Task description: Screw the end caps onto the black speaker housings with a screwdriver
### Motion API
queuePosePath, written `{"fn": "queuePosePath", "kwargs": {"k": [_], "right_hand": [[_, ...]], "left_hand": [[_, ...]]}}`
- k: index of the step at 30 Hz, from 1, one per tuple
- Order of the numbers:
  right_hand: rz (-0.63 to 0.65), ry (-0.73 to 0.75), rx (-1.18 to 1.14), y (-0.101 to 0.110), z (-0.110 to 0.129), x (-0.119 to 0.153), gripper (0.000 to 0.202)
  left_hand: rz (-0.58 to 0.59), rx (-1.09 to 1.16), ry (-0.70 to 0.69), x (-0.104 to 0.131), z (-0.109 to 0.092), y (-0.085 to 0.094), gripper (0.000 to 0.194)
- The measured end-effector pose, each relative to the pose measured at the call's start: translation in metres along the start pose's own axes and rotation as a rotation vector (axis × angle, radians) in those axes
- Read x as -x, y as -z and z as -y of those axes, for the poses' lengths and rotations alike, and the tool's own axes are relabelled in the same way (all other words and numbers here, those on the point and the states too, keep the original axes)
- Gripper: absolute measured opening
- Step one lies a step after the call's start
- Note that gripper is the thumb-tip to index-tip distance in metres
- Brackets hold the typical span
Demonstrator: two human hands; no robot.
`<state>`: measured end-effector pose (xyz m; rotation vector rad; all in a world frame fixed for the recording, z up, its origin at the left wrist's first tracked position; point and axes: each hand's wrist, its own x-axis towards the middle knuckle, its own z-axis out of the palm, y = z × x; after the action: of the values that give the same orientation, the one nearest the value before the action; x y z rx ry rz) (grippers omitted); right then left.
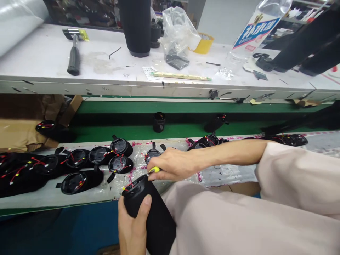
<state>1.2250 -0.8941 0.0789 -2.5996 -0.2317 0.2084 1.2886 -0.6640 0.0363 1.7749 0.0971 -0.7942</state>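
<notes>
My left hand point(132, 225) is wrapped around a black fabric-covered speaker housing point(159, 217), thumb across its side near the top. The housing leans against my lap, tilted, its open end facing up and left. Red wires with small connectors stick out of that end. Over the rim, my right hand point(172, 164) grips a small yellow-handled tool point(154, 170). Its thin tip reaches the housing's edge; what kind of tool it is cannot be made out. Just beyond my right hand stands another open housing point(152, 155), partly covered by the fingers.
Several similar housings point(77, 158) lie on the plastic-covered ledge point(106, 193), more of them to the right. Behind is a green conveyor belt point(119, 131) with two housings. The white shelf above holds a hammer point(74, 55), a plastic bag point(177, 35) and a bottle point(252, 35).
</notes>
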Motion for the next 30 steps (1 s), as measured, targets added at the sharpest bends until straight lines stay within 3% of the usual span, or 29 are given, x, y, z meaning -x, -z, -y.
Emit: {"fn": "queuePosePath", "kwargs": {"k": [7,11,14,22,30], "right_hand": [[0.108,0.061,0.202,0.003,0.010,0.000,0.041],[0.102,0.073,0.254,-0.001,0.008,-0.001,0.040],[0.104,0.084,0.284,-0.002,0.007,-0.001,0.039],[0.121,0.073,0.353,-0.003,0.014,0.002,0.033],[0.148,0.100,0.266,-0.002,0.009,0.001,0.033]], "left_hand": [[0.195,0.147,0.113,0.007,-0.019,0.003,0.075],[0.174,0.052,0.018,0.002,-0.017,0.002,0.081],[0.167,0.024,0.039,-0.003,-0.012,0.002,0.087],[0.139,-0.035,-0.045,-0.001,-0.007,0.003,0.086],[0.171,-0.041,-0.109,0.000,-0.007,0.005,0.078]]}}
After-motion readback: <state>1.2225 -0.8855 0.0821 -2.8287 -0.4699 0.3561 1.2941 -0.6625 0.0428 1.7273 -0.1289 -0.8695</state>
